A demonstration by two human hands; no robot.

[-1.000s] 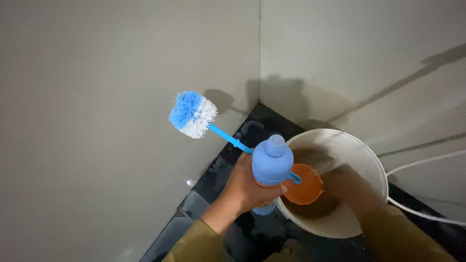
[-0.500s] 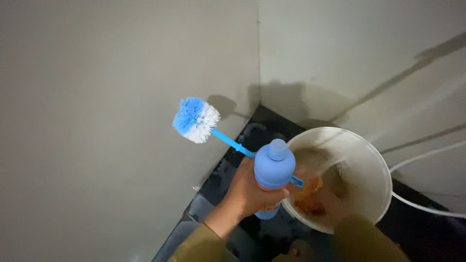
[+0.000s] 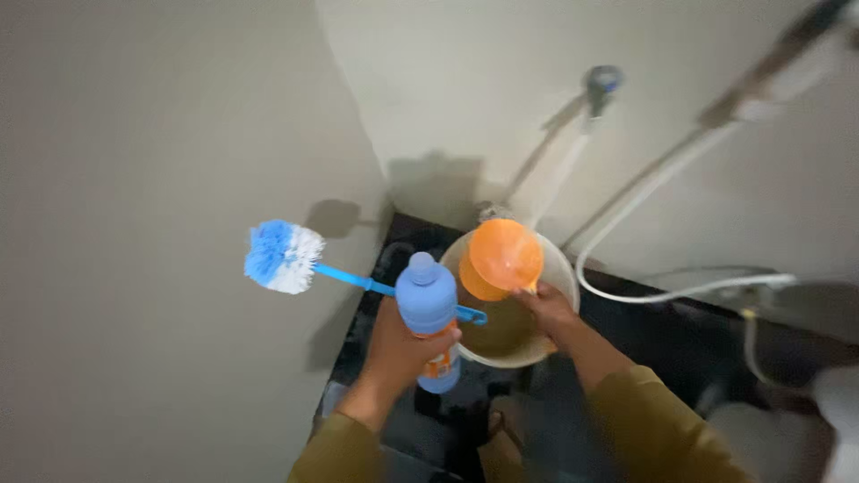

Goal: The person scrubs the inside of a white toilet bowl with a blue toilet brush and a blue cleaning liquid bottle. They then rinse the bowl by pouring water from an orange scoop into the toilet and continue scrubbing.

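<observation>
My left hand (image 3: 400, 351) grips a light blue plastic bottle (image 3: 428, 307) together with the blue handle of a toilet brush; the brush's blue and white head (image 3: 284, 257) points left, toward the wall. My right hand (image 3: 548, 309) holds an orange plastic scoop (image 3: 503, 258) lifted above a white bucket (image 3: 557, 265). The bucket stands on the dark floor in the corner and holds murky water.
A tap (image 3: 601, 80) sticks out of the pale back wall above the bucket. A white hose (image 3: 662, 293) loops along the wall at right. A white object (image 3: 837, 413) is at the lower right. The floor (image 3: 667, 335) is dark and wet.
My right hand has come up out of the bucket with the orange scoop. The view has pulled back and swung right, showing the tap and hose. The left hand keeps its grip.
</observation>
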